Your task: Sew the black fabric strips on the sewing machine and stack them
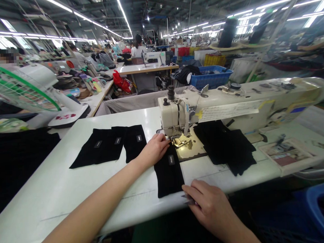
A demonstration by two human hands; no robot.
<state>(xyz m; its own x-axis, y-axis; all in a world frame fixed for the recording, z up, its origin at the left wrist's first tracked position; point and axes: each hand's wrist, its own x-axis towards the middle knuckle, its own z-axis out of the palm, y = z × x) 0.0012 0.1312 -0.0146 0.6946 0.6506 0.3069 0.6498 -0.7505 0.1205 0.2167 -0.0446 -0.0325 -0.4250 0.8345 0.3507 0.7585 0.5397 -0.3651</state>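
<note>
A black fabric piece (168, 176) with a small dark label (171, 159) lies at the front of the sewing machine (169, 115), its far end by the presser foot (176, 140). My left hand (154, 150) is closed on the far left edge of this piece, fingertips close to the needle area. At the near right corner of the fabric is my right hand (208, 202), with thumb and forefinger at the edge. Thread snips (189, 198) are held in that hand, mostly hidden by the fingers with their pointed metal tips showing.
Several labelled black pieces (98, 147) overlap on the table (128, 212) at left. A black fabric stack (223, 145) lies under the machine arm. A small parts tray (287, 152) sits at right, a blue basket (314, 197) below, and a green-rimmed fan (23, 86) at far left.
</note>
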